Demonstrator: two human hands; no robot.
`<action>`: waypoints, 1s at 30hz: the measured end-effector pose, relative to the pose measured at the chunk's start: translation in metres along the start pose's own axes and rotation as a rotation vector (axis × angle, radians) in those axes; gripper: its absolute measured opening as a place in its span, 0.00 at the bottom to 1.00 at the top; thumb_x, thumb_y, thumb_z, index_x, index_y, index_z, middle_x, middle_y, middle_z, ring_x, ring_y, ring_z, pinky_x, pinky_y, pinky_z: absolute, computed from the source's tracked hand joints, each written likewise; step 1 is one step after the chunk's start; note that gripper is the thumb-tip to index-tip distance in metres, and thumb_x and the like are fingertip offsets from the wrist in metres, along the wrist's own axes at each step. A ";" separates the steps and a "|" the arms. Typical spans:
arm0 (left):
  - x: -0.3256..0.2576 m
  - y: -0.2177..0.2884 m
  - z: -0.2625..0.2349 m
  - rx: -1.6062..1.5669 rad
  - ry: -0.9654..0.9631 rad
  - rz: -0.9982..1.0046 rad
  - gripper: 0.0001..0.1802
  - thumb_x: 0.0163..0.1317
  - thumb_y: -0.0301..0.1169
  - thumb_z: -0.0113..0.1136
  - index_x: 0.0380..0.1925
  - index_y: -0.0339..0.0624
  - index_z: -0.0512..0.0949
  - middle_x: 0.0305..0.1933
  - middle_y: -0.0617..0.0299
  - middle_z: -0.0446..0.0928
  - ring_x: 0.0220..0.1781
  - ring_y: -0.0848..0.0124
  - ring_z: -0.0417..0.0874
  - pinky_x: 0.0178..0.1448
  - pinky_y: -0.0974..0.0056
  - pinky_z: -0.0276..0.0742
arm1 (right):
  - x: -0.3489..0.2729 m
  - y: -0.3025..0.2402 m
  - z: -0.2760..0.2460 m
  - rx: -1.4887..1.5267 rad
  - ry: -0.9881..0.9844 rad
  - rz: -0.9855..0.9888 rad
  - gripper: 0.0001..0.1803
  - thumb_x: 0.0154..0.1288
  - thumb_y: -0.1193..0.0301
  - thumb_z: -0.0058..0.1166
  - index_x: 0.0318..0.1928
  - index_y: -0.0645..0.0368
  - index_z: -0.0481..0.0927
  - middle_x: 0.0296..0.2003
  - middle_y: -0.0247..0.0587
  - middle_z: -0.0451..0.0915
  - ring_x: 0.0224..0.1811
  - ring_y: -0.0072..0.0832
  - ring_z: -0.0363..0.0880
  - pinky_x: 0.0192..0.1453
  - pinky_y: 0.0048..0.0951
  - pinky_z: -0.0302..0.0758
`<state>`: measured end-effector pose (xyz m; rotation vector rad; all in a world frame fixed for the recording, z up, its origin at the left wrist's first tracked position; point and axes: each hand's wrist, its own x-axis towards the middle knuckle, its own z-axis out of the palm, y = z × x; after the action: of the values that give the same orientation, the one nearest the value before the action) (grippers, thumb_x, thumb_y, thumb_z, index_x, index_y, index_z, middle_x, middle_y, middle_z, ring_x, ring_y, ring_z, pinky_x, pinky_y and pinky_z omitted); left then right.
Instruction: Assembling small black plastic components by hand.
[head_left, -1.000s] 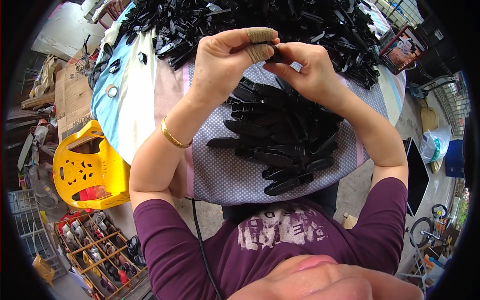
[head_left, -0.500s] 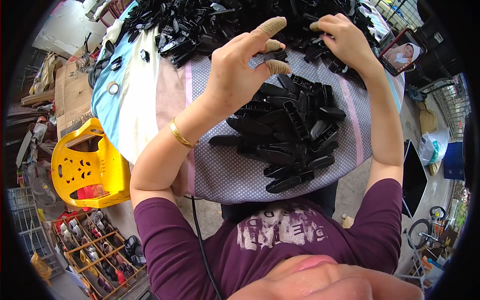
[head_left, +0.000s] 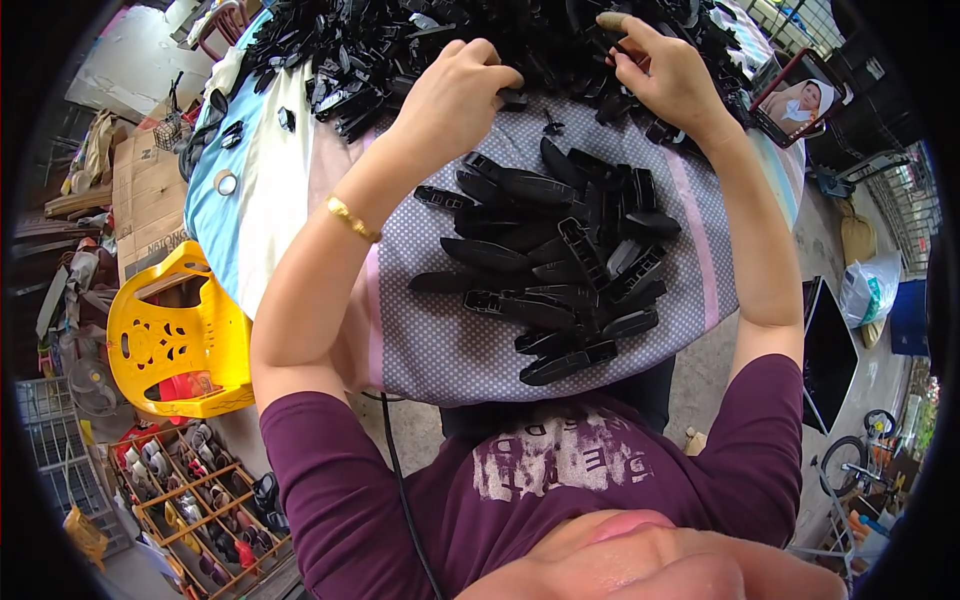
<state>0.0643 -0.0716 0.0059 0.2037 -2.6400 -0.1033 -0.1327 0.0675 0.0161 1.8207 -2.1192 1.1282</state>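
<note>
My left hand [head_left: 452,100] is at the near edge of a big heap of small black plastic parts [head_left: 390,50]. Its fingers are curled down, and a black plastic part [head_left: 512,98] shows beneath the fingertips. Over the heap's right side, my right hand [head_left: 668,82] has its thumb and forefinger apart, a tan finger cover on the forefinger. Dark parts lie behind those fingers; I see none clearly held. Nearer to me, a looser pile of long black plastic pieces [head_left: 530,238] rests on the cloth. One small black part [head_left: 552,126] lies between heap and pile.
A dotted, striped cloth [head_left: 420,350] covers the table. On its left lies a tape roll [head_left: 226,183]; at its right edge stands a phone [head_left: 800,100] showing a picture. A yellow plastic chair [head_left: 180,335] stands left, beyond it a shoe rack [head_left: 200,500]. A black cable [head_left: 395,460] hangs beside me.
My left hand has moved away from me to the heap's edge, its fingers now curled under. The right hand has shifted slightly, with its forefinger stretched farther out. More of the near pile shows.
</note>
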 end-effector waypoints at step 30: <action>-0.014 0.033 0.010 -1.423 0.212 -0.488 0.21 0.58 0.24 0.58 0.51 0.29 0.71 0.43 0.62 0.77 0.43 0.79 0.74 0.50 0.75 0.71 | -0.025 -0.038 0.042 0.658 0.010 0.006 0.08 0.61 0.78 0.52 0.41 0.67 0.78 0.33 0.33 0.78 0.29 0.15 0.77 0.30 0.15 0.75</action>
<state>0.0678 -0.0359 -0.0056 0.3021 -1.6820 -1.8431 -0.0770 0.0621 -0.0105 2.0183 -1.8728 2.0044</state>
